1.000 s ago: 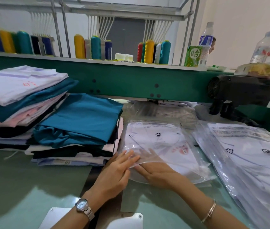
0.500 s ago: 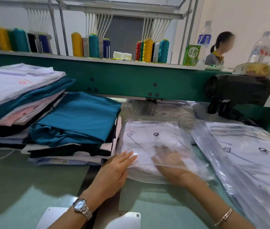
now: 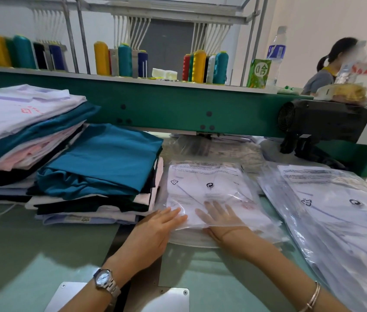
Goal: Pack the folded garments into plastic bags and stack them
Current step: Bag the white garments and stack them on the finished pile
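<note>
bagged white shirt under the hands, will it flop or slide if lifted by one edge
Probably floppy: the bagged white shirt is soft folded cloth in thin, wrinkled film, so it should sag. Likely slippery: the glossy plastic lies on a smooth green table. Seemingly light: the left hand and right hand handle it with flat fingers.

Single head-worn view, forward and down, close over table point(image 3: 32, 244).

Plastic bag point(image 3: 209, 174), centre: clear glossy film, crinkled, w/ black print. White garment point(image 3: 191, 199) inside: matt cloth. Teal garments point(image 3: 101, 163), 9 o'clock: soft matt cloth. Table point(image 3: 32, 255): smooth green, slight sheen. Wristwatch point(image 3: 105, 279), 7 o'clock, & bangle point(image 3: 313, 296), 5 o'clock: shiny metal. Plate point(image 3: 171, 300), 6 o'clock: dull metal.
</note>
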Tool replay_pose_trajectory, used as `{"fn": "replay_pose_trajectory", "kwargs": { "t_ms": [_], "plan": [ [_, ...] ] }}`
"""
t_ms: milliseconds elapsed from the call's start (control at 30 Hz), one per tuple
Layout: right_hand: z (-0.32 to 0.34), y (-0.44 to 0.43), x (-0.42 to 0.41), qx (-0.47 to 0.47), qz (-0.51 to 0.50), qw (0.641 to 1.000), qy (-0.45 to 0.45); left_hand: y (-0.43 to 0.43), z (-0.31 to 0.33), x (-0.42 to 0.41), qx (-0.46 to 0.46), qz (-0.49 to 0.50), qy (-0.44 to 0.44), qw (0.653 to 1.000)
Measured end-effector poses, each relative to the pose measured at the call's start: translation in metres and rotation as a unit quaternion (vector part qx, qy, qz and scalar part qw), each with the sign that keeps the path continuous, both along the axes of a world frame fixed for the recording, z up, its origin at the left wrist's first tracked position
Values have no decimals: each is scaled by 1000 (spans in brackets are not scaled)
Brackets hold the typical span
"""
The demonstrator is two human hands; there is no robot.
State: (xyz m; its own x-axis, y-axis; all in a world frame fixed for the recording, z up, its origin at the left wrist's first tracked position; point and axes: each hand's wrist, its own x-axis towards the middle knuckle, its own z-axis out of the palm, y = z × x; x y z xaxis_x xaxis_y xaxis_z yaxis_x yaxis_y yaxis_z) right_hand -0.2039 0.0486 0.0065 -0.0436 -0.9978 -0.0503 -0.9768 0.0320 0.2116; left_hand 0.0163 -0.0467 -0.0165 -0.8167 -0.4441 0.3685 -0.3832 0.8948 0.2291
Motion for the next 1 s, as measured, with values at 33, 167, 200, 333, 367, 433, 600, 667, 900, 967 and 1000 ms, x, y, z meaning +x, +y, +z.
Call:
{"fn": "replay_pose_trajectory", "kwargs": {
  "t_ms": [33, 167, 200, 333, 367, 433, 600, 667, 900, 967, 1000],
  "plan": [
    [3, 6, 6, 6, -3, 999, -36, 1, 3, 0, -4, -2, -8, 1000],
    [38, 27, 19, 142, 56, 973, -176, 2, 26, -4, 36, -26, 48, 998],
    [51, 28, 18, 186, 76, 958, -204, 1, 33, -9, 42, -31, 78, 996],
    [106, 7, 6, 296, 210, 817, -449, -16, 67, -59, -9, 59, 98, 993],
    [114, -4, 0, 290, 236, 776, -508, -25, 76, -75, -28, 94, 58, 993],
    [123, -32, -14, 206, 235, 724, -615, -46, 89, -107, -32, 123, -27, 992],
    [104, -126, -35, -169, -51, 600, -780, -107, 76, -175, 103, 214, -122, 964],
    [85, -154, -44, -235, -111, 645, -718, -131, 60, -193, 84, 254, -149, 952],
    [23, -199, -83, -167, -108, 916, -349, -155, 15, -207, 68, 271, -32, 960],
    [7, -203, -93, -117, -105, 944, -290, -156, 5, -207, 43, 245, -31, 968],
    [-1, -205, -97, -108, -98, 949, -280, -158, 0, -207, 24, 233, -30, 972]
  ]
}}
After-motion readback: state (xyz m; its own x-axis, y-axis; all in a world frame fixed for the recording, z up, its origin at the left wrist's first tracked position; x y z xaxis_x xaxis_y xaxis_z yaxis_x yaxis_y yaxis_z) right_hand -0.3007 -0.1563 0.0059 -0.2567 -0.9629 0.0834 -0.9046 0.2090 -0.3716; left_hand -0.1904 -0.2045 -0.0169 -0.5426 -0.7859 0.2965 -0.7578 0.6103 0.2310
